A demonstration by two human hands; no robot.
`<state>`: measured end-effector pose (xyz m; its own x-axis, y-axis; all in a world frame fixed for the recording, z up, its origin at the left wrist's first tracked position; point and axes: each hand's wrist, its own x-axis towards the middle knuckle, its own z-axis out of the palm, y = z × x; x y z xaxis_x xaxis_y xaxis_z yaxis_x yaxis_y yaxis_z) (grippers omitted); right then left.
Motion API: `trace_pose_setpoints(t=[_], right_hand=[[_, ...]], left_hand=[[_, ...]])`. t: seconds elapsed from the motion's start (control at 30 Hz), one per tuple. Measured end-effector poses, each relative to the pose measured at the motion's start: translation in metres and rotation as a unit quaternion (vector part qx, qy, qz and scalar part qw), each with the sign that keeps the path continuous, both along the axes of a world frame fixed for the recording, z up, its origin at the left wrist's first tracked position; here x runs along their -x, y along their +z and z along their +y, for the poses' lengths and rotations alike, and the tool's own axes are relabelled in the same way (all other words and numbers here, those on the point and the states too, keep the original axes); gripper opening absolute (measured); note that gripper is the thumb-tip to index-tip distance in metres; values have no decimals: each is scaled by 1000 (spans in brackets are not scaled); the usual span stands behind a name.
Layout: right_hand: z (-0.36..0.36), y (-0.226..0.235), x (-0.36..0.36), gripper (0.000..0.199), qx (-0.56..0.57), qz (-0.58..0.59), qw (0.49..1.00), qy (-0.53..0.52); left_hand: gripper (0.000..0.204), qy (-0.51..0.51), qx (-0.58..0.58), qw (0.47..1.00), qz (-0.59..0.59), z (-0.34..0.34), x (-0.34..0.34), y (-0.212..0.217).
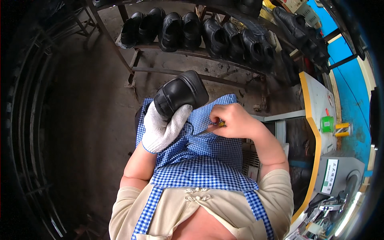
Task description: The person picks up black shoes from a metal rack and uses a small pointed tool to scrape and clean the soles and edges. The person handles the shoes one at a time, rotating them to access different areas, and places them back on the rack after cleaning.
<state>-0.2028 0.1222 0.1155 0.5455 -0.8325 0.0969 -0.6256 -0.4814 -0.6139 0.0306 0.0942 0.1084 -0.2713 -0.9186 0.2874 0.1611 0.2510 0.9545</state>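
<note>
My left hand (162,128), in a white knitted glove, grips a black leather shoe (180,93) and holds it up in front of my lap. The shoe is tilted, its sole edge toward the upper right. My bare right hand (233,121) is closed around a small knife (209,129), whose thin pointed blade reaches left over my blue checked apron (204,172). A bit of yellow shows at the fingers, and most of the handle is hidden. The blade is apart from the shoe.
Ahead, a metal rack (176,72) carries a row of black shoes (172,32). At the right, a yellow-edged white table (318,104) bears a green container (327,124), a yellow roll (343,129) and a grey machine (340,176). Metal rails (30,120) run along the left.
</note>
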Motion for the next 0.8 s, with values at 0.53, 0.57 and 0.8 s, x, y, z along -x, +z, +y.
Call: trace_pose_setpoints(t=[0.53,0.57,0.8], right_hand=[[35,-112,-6,69,-291,-672,668,-136],[24,-137,4,72,-370,-794,483,-15],[35,-137,70,51,-336,-834,425,106]], left_hand=[[31,-230,432,853,-181,10,9,5],[28,-273,404,865,-122,11,8,13],[26,-216,293,904,-223,-6,-1,-4]])
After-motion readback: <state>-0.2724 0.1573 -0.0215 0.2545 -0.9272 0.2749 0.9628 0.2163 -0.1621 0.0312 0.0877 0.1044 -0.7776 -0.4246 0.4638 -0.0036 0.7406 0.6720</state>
